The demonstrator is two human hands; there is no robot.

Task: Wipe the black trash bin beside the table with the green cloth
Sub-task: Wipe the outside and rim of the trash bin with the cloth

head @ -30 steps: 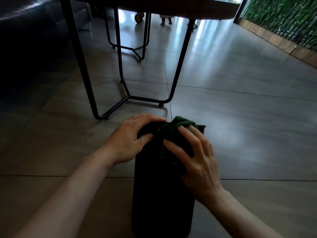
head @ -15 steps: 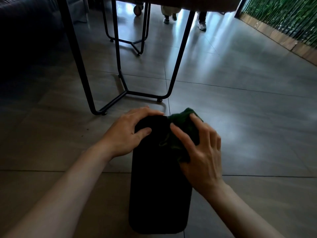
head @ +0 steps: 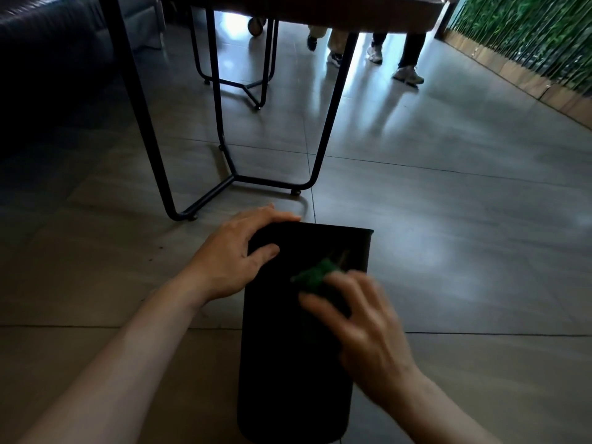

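Head view shows the black trash bin [head: 288, 363] at lower centre on the tiled floor [head: 448, 251], the left hand [head: 237, 254] gripping its far left rim while the blurred right hand [head: 362, 322] presses the green cloth [head: 315, 277] against its side.

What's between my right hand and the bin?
The green cloth: in the head view it lies under the fingers of the right hand, pressed against the bin. The hand is blurred.
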